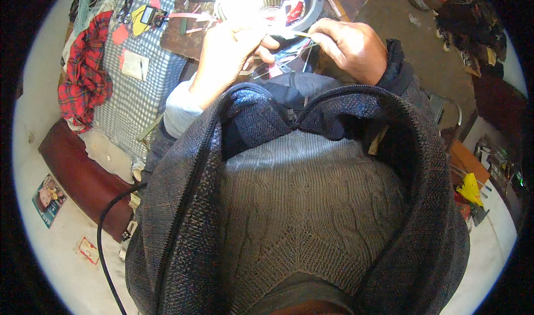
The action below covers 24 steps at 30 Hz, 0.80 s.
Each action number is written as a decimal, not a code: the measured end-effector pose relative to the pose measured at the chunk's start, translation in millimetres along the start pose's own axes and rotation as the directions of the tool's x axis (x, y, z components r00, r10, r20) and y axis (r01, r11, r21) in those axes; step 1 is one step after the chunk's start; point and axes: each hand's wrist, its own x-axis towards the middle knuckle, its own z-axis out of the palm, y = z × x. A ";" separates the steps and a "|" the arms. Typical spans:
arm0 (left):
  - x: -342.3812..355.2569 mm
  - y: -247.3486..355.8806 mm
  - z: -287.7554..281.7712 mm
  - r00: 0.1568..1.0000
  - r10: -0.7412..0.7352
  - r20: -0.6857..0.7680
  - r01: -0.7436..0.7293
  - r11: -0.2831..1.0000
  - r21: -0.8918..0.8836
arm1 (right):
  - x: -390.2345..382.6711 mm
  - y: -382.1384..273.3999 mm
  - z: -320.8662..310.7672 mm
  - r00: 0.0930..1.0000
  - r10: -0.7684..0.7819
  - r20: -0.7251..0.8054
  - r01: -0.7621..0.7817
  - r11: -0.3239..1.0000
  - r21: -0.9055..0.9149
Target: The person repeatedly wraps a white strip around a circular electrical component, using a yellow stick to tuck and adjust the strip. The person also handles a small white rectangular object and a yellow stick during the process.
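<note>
A round metal housing (312, 1) with a ribbed inner ring and red windings stands at the top, partly washed out by glare. My right hand (351, 52) pinches a thin pale yellowish strip (303, 33) just in front of it. My left hand (231, 51) is curled near the strip's other end, its fingertips overexposed; I cannot make out exactly what it grips. Loose thin wires (292, 56), some blue and white, hang below and between my hands. A pink strip (183, 15) lies to the left of my left hand on the dark board (178, 40).
On the left, a checked cloth (122, 103) carries scissors (125, 9), a small black device (147, 16), a paper pad (134, 65) and a red plaid cloth (83, 76). A maroon padded seat (83, 187) is below. Dark clutter (456, 31) lies at the right.
</note>
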 end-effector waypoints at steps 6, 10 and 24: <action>11.6 -10.2 -2.3 1.000 -0.011 0.005 0.011 1.000 0.022 | 22.9 12.9 34.5 0.986 -0.010 0.166 -0.012 0.992 0.128; 22.5 -20.2 -11.0 0.994 -0.030 -0.106 0.045 0.988 0.148 | 57.6 36.6 62.9 0.990 -0.037 0.135 0.029 0.998 0.061; -27.2 -14.8 12.4 0.974 -0.185 -0.130 0.220 0.909 0.354 | 156.8 43.8 94.5 0.917 -0.128 0.377 0.256 0.914 -0.313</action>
